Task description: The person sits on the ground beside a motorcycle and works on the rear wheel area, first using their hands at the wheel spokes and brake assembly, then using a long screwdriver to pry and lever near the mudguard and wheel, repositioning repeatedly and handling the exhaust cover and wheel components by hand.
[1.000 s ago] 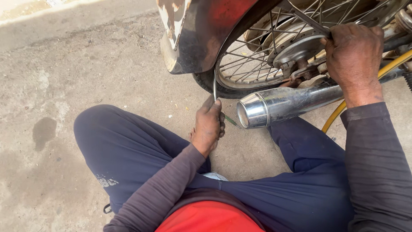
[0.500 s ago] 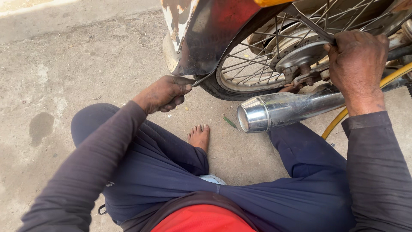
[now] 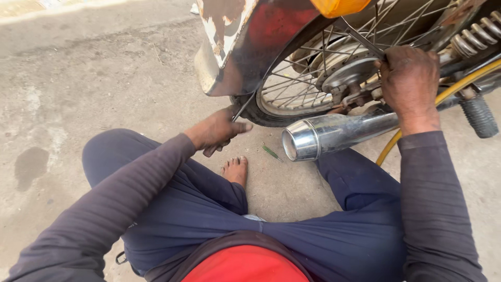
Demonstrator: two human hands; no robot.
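Head camera is looking down at a person sitting on the concrete ground point(image 3: 104, 78) beside the rear of a motorcycle. The left hand point(image 3: 216, 130) is closing around the lower end of a thin metal rod point(image 3: 250, 102), which is running up along the edge of the tyre toward the chipped red rear mudguard point(image 3: 245, 47). The right hand point(image 3: 409, 78) is gripping a slim steel tool point(image 3: 365, 43) against the spoked rear wheel point(image 3: 308, 78), just beside the hub point(image 3: 347, 75); the fingers are wrapping tightly around its handle. Below that hand the chrome exhaust pipe point(image 3: 334, 136) is pointing its open end toward the person's bare foot point(image 3: 236, 169), which is resting on the ground between the knees. A small green screwdriver point(image 3: 271, 152) is lying on the concrete between the foot and the exhaust mouth, touching neither. A yellow hose point(image 3: 449, 94) is curving behind the right wrist, near the coiled shock spring point(image 3: 477, 31).
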